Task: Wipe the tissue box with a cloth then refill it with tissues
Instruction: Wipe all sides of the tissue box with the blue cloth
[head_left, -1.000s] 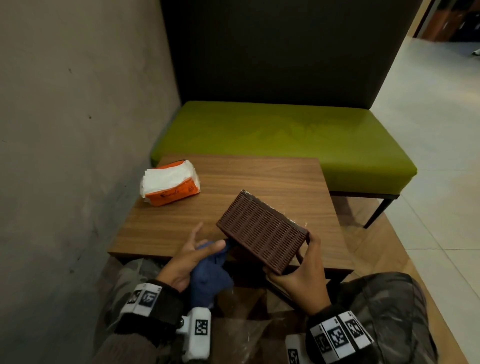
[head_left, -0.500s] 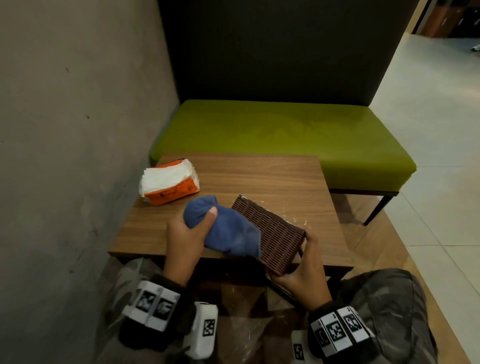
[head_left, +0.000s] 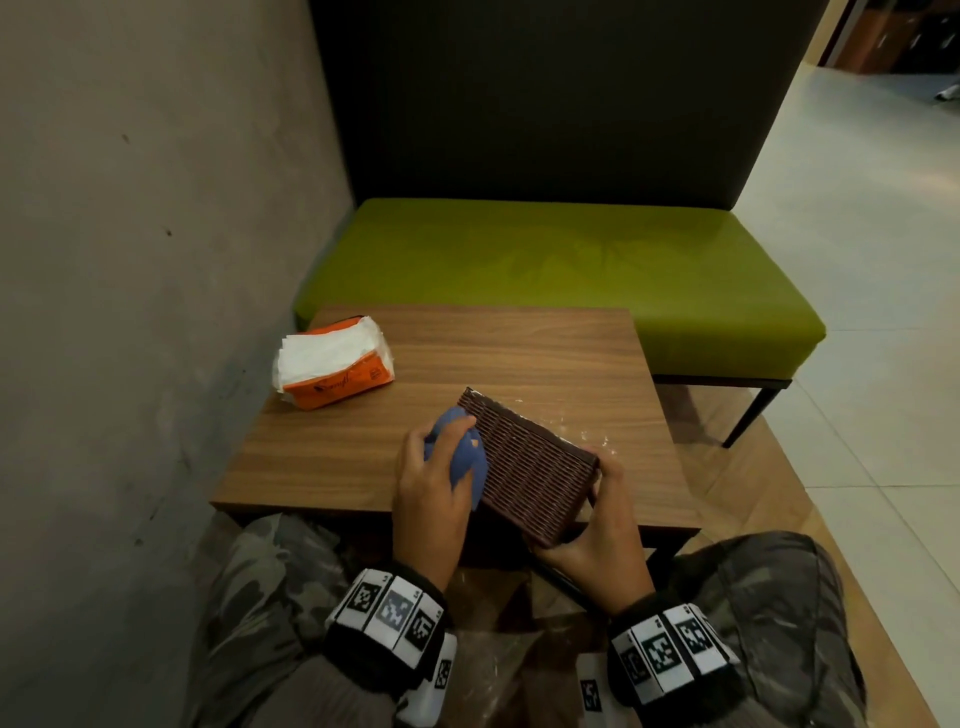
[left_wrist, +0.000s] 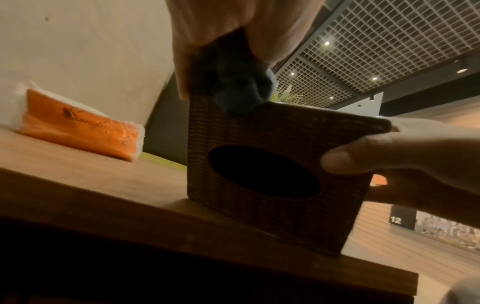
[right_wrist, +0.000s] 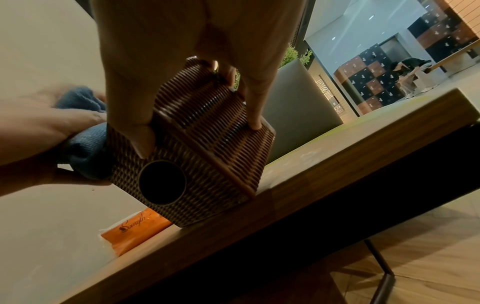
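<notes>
A dark brown woven tissue box stands tilted on its edge at the near side of the wooden table. Its oval opening faces me. My right hand grips the box's right end, thumb on the opening face. My left hand holds a bunched blue cloth and presses it against the box's upper left edge. An orange pack of white tissues lies at the table's far left, also seen as the tissue pack.
A grey wall runs along the left of the table. A green bench with a dark back stands behind it. Whitish smears mark the tabletop just beyond the box. Tiled floor opens to the right.
My left hand brought the blue cloth up from below the table edge onto the box, then slid it to the box's left edge. The right hand kept its grip on the box.
</notes>
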